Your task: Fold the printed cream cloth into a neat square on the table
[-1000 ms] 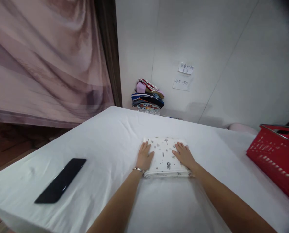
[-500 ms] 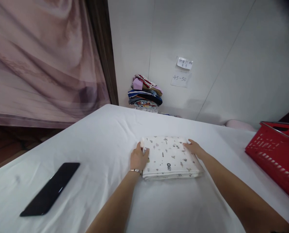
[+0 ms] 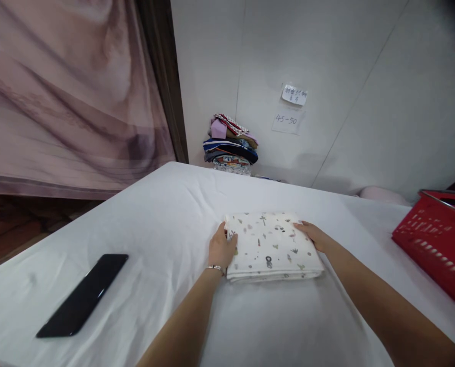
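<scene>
A white cloth (image 3: pixel 271 244) printed with small plants and figures lies folded into a thick, neat rectangle in front of me. At its left edge is my left hand (image 3: pixel 222 248), wearing a silver bracelet; the thumb rests on top and the fingers go down the side. My right hand (image 3: pixel 313 235) grips the far right part of the same cloth, fingertips on its upper face near the edge. The underside of the bundle and some of my fingers are hidden.
A white-covered table (image 3: pixel 166 224) carries a black phone-like slab (image 3: pixel 84 295) at left and a red plastic basket (image 3: pixel 437 239) at right. Folded clothes (image 3: pixel 231 145) are stacked beyond the far edge by the wall, near paper notes (image 3: pixel 287 121). A pink curtain (image 3: pixel 67 92) hangs at left.
The view has shifted slightly. My right hand has come a little further onto the cloth's right side; my left hand stays at the left edge. The cloth remains folded.
</scene>
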Available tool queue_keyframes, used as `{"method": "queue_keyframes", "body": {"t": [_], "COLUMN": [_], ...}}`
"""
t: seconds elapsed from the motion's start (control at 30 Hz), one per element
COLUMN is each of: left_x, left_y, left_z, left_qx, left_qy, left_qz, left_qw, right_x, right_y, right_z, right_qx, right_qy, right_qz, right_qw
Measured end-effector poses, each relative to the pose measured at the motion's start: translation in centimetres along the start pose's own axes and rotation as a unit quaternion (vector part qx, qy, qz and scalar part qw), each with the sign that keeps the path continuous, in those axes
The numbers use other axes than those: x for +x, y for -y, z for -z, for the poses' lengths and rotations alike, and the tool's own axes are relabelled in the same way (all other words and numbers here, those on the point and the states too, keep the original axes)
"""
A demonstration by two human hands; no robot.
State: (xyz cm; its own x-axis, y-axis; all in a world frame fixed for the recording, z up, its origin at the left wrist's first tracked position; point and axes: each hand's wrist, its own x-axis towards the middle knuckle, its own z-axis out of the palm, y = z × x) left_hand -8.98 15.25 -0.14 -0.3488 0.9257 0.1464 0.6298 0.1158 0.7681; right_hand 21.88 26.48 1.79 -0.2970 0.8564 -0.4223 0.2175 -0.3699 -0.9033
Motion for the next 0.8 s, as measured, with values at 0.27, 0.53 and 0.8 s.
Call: {"method": "queue_keyframes", "body": {"t": [0.27,0.53,0.8], "left_x": [-0.2,-0.9,0.5], "left_y": [-0.9,-1.6,-2.0], "left_z": [0.5,2.0,2.0], "left_qx": [0.027,0.057,0.07], "left_qy": [0.019,0.125,0.118], "left_qz": [0.061,0.131,0.122], "left_qw": [0.998,0.982,0.983], "right_x": [-3.8,-8.6,-9.9], "right_y": [-0.7,-3.7,-4.1], "right_z": [-0.2,-0.2,-2.0], "right_qx": [0.097,0.102,0.109], "right_qy": [0.048,0.055,0.014], "right_qz": [-0.039,-0.075,-0.059], "right_qw": [0.993,0.99,0.992]}}
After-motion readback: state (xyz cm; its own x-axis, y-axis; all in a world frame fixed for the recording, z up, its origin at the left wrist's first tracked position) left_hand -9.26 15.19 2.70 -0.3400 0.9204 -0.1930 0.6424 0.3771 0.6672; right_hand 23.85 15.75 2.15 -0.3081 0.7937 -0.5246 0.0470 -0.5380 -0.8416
